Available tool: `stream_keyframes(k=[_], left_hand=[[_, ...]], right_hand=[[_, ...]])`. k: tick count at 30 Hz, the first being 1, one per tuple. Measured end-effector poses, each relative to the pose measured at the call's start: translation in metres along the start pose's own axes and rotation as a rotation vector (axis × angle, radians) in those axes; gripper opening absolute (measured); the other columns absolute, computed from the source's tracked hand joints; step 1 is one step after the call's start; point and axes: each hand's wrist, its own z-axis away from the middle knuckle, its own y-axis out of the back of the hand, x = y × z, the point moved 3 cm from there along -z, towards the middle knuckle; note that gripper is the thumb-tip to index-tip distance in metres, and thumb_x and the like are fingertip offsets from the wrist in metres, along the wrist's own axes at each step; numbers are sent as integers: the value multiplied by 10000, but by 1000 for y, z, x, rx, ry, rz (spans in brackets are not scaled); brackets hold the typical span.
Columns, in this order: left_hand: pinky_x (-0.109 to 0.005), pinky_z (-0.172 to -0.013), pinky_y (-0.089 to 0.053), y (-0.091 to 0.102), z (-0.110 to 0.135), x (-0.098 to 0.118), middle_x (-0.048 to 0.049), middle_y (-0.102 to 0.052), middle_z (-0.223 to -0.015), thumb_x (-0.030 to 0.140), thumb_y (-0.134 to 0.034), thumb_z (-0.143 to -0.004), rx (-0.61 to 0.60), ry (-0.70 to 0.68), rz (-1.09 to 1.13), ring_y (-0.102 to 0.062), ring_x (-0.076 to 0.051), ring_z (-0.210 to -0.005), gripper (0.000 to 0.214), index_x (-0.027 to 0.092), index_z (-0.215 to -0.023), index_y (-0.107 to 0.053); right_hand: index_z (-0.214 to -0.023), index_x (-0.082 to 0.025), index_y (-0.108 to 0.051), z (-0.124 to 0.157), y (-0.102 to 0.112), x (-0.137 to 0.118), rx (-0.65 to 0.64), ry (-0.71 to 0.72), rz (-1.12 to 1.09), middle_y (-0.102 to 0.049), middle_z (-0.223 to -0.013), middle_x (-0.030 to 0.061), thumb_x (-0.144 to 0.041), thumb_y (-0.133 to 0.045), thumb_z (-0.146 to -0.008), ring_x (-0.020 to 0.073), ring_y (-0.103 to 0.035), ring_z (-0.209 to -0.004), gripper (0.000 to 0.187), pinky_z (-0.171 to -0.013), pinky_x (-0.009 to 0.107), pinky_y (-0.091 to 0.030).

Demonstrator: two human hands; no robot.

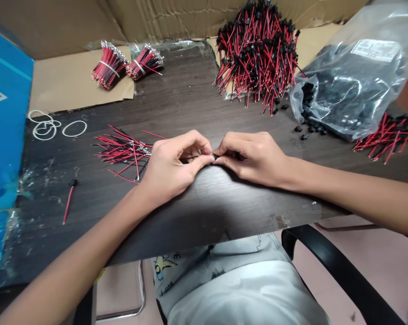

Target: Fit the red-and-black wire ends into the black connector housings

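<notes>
Nearest me, my pale clothing [251,293] and the black chair armrest [339,266] run out of view at the bottom, above a pinkish floor [369,253]. Both my forearms are cut off at the sides. Over the dark wood-grain table [197,198], the thumb and forefinger of my left hand [178,164] and my right hand [253,155] nearly meet, tips pinching a small dark piece [215,157]. They cover most of it, so I can't make out its shape or which grip has more of it.

To my left lies one red wire with a black end [68,201]. Just beyond my left hand, which hides part of it, is a loose pile of red and black wires [119,146]; pale rubber bands [74,128] lie farther left. By the right side, a smaller wire pile [387,137] sits partly behind a clear plastic bag [353,85] of black pieces, some spilled out; its label [376,49] is too small to read.

Farther back are two banded wire bundles [109,65] and a large heap of wires with black ends [258,54], against cardboard [177,20]. A blue box [7,122] is cut off at the left.
</notes>
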Motion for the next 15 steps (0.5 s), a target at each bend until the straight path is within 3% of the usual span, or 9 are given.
stream_keyframes(k=[9,15], left_hand=[[-239,-654,-516,26,-12,1,4,-725,-832,247,-714,-886,30,-20,-199,-603,-106,-676,68,205,-940,-712],[-271,-688,-495,41,-15,-5,15,-700,-853,201,-637,-927,8,-108,-337,-572,-112,-679,125,211,-1040,-689]], right_hand=[[-866,-171,-671,-5,8,10,15,-174,-12,-731,-816,39,-216,-700,-917,154,-619,-690,74,-665,270,-416],[-851,-180,-668,-5,8,14,-12,-258,31,-722,-783,29,-248,-702,-901,163,-630,-698,91,-667,279,-415]])
